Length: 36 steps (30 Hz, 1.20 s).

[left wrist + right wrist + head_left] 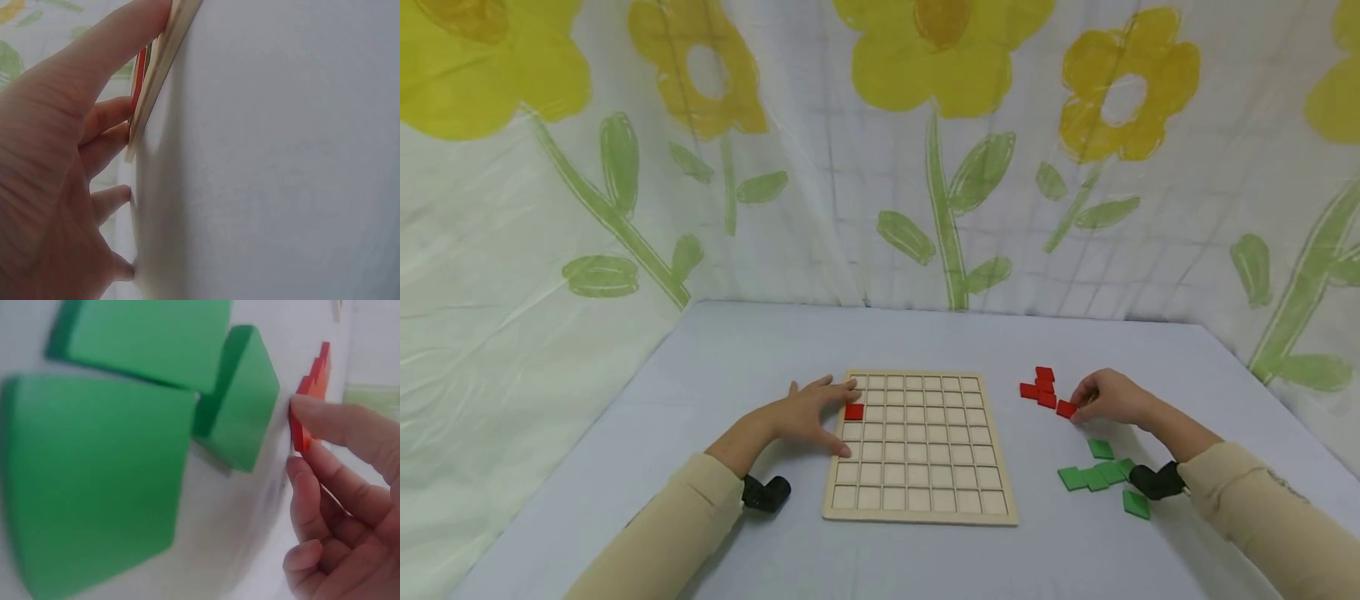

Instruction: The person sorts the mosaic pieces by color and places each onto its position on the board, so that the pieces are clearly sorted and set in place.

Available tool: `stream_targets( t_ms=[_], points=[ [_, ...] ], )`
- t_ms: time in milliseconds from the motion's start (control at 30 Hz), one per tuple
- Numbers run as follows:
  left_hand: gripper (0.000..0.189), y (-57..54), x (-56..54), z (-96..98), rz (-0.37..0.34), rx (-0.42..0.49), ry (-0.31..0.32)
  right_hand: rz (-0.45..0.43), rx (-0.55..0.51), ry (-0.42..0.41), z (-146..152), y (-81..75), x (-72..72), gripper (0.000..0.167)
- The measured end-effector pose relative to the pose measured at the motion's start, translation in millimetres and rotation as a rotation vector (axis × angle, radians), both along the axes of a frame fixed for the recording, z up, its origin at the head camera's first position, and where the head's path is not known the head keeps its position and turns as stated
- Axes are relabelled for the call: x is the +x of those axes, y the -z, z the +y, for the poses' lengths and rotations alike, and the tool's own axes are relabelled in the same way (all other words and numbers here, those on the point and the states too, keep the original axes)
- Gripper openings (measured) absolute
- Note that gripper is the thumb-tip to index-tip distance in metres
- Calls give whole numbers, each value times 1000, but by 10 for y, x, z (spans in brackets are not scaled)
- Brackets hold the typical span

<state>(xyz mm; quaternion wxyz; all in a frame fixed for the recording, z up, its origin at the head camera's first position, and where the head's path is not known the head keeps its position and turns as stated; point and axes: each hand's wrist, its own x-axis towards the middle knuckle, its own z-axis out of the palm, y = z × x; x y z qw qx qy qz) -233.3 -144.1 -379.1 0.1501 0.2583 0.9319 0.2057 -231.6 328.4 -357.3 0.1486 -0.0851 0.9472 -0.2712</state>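
A pale wooden grid board lies on the table, with one red square tile in its leftmost column near the top. My left hand spreads over the board's left edge, thumb and fingertips resting at its rim; in the left wrist view the fingers splay apart beside the wood. At the right, my right hand pinches another red square tile between thumb and finger, low at the table. Several red tiles lie just left of it, some overlapping.
Several green square tiles lie in a loose group nearer me, below the right hand and beside the right wrist camera. A white cloth painted with yellow flowers hangs behind the table.
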Motion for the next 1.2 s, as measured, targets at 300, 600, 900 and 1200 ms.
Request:
stream_targets(
  t_ms=[300, 600, 900, 1200],
  points=[
    [87, -14, 5, 10, -3, 5, -3, 17, 35, -9, 41, -80, -12, 25],
    [86, -10, 12, -8, 0, 9, 4, 30, 11, 24, 0, -144, -82, 17],
    [85, -29, -1, -16, 3, 15, 7, -37, 28, -27, -121, -162, -80, 29],
    [86, -16, -8, -11, -17, 10, -6, -16, 25, -64, -143, -37, -2, 26]
  ],
)
